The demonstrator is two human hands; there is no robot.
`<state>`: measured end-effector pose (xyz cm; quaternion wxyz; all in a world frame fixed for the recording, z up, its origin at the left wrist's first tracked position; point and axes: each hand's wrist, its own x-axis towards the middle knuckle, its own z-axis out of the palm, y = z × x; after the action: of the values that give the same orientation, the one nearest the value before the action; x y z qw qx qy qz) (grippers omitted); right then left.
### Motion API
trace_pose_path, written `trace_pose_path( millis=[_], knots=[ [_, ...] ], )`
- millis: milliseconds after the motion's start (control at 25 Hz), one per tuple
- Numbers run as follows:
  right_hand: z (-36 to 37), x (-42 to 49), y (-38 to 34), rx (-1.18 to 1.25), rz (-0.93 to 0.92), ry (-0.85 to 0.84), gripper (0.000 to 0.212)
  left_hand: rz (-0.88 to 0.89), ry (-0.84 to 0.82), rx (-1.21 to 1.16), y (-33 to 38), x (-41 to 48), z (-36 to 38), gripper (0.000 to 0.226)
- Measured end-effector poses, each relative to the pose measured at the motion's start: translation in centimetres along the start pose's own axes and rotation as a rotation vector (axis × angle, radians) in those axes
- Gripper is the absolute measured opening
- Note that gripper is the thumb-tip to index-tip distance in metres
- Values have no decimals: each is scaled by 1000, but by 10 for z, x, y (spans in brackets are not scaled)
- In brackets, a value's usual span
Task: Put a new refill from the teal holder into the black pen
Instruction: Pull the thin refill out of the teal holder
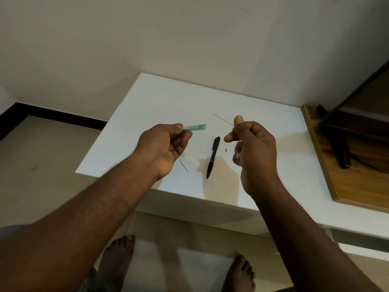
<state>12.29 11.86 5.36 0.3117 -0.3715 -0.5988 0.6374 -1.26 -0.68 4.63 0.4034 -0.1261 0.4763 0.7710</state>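
Left hand (pixel 166 144): my grip is clamped on the teal holder (pixel 194 127), held above the worktop (pixel 147 98).
Right hand (pixel 250 142): thumb and finger pinched together on a thin refill (pixel 223 119).
Black pen (pixel 212 158): lying flat between my hands.
Risk: the refill looks brittle; squeeze hard and it snaps.
Risk: a spare lead (pixel 183 165) near the edge could roll off.

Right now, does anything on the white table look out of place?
Yes. A thin loose refill lies alone on the white table, left of the black pen. A tiny grey piece lies to the pen's right.
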Motion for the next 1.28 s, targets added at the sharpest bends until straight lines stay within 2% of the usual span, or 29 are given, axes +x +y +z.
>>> trace_pose_path(
  millis=[200, 360, 720, 1000, 1280],
  knots=[
    [6, -4, 4, 197, 218, -82, 31, -56, -109, 85, -9, -3, 2, 24],
    [4, -3, 3, 331, 321, -100, 26, -80, -183, 176, -17, -6, 5, 19],
    [2, 1, 5, 216, 316, -22, 31, -7, -398, 601, -22, -15, 12, 29],
    [-3, 10, 13, 43, 252, 53, 30, 109, -262, 631, -18, -6, 9, 16],
    [-5, 13, 18, -112, 288, 116, 32, 126, -185, 659, -22, -3, 13, 27]
  ],
)
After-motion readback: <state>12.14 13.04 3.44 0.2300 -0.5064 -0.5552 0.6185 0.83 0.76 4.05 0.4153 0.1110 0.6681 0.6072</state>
